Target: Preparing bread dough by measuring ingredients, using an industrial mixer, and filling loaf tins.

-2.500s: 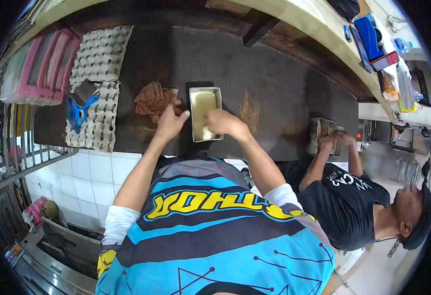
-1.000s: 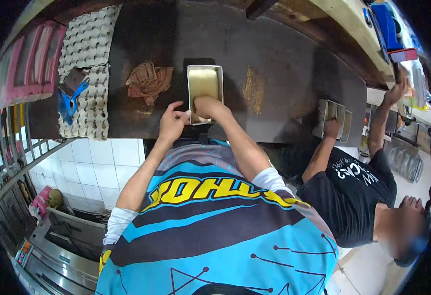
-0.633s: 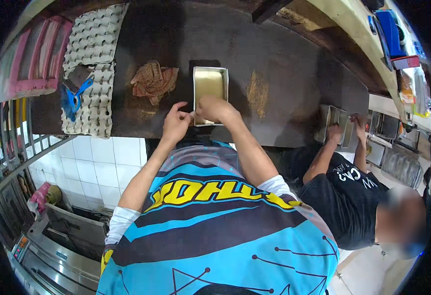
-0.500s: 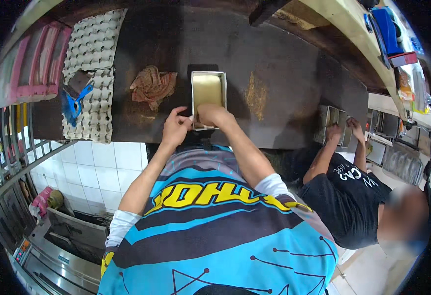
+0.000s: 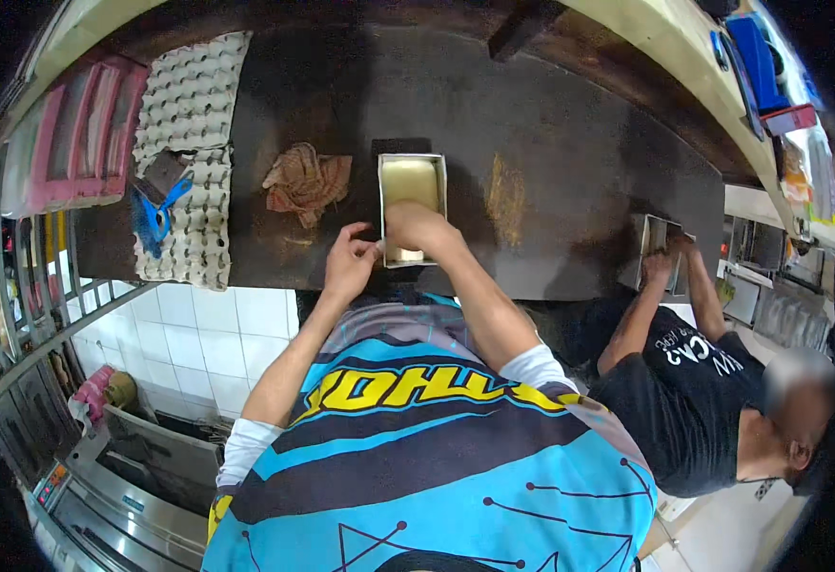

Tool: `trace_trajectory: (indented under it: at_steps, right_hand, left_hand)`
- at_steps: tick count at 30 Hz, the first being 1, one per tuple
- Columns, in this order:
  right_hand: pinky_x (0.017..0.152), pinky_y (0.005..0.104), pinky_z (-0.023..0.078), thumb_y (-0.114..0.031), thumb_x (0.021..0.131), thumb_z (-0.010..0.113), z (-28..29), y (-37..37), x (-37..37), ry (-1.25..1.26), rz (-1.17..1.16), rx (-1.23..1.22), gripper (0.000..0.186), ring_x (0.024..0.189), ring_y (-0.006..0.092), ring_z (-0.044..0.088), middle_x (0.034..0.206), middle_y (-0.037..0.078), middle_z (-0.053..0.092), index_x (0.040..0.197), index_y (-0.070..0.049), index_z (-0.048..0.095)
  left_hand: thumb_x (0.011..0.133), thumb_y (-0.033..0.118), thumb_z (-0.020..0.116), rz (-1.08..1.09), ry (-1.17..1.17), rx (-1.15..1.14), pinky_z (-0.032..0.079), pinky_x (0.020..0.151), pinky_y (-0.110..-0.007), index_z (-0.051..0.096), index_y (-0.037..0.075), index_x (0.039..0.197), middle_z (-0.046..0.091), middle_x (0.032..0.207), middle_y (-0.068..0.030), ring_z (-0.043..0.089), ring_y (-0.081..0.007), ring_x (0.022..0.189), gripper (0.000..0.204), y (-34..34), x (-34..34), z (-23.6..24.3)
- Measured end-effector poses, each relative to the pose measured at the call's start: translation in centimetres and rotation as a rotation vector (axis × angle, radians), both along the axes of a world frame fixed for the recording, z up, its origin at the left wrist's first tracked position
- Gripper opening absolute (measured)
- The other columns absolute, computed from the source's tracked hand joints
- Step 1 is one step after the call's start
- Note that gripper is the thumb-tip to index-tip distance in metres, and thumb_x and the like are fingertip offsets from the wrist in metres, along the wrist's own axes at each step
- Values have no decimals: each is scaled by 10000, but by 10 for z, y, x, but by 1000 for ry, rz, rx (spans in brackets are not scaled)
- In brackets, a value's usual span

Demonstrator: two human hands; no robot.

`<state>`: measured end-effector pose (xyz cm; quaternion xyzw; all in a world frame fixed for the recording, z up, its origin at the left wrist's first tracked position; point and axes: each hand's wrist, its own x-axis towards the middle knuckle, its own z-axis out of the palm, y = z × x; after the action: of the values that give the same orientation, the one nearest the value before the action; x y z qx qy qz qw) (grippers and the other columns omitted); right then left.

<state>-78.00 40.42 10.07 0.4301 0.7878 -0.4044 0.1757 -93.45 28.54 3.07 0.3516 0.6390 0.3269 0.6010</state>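
Observation:
A rectangular, thin-walled loaf tin (image 5: 441, 186) stands on the dark worktop, close to its front edge. Something smooth and pale yellow (image 5: 410, 176) fills its far part, and a paler strip shows at the near end. My right hand (image 5: 420, 229) reaches down into the near half of the tin; its fingers are bent and their tips hidden. At the tin's left wall, near the front corner, my left hand (image 5: 349, 265) has its fingers curled, with thumb and fingertips closed at the wall.
A crumpled reddish cloth (image 5: 308, 183) lies left of the tin. Farther left are grey egg trays (image 5: 189, 105) with a blue-handled brush (image 5: 162, 212) on them, and pink-framed containers (image 5: 89, 133). A brown crumbly patch (image 5: 506, 198) marks the worktop. At right, a co-worker (image 5: 675, 381) handles another tin (image 5: 648, 238).
The whole view has shifted slightly. My right hand stays in the tin, with more of the pale strip showing by its near end. The co-worker's hands have come closer together.

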Motion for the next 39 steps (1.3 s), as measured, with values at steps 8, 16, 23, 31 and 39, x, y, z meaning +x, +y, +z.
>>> trace_trajectory:
  at_steps: [8,16,23,31,39]
  right_hand:
    - [777,426,533,-119,688,635,-43,10,-5,-81,17,59,250,885,364,672,922,237,681,884,17,710]
    - [797,428,526,-96,748,581,-59,36,-6,-47,-49,148,236,932,361,660,988,248,667,922,20,691]
    - [831,428,511,-116,784,557,-43,52,-12,-117,-89,108,248,964,362,651,1035,231,660,963,12,671]
    - [803,435,513,-193,795,580,-37,29,10,-65,-108,-2,286,923,355,663,1024,225,668,970,8,681]
    - [700,442,519,-234,779,593,-18,-3,3,-105,67,-40,286,794,363,671,863,229,678,847,22,699]
  left_hand:
    - [890,130,658,-76,175,38,503,693,-265,409,-31,1306,664,800,-75,631,-129,734,512,0,5,17]
    - [889,194,669,-99,165,1,505,696,-274,406,-30,1321,664,781,-68,632,-127,722,554,-2,4,20]
    - [892,188,666,-105,187,19,507,686,-272,413,-27,1318,671,786,-76,643,-129,717,539,15,4,33]
    - [866,296,678,-87,141,-77,483,802,-324,473,37,1302,708,859,-60,671,-166,816,547,7,5,30]
    - [897,101,621,-141,183,85,514,668,-267,415,-26,1313,657,807,-79,628,-129,727,480,3,0,12]
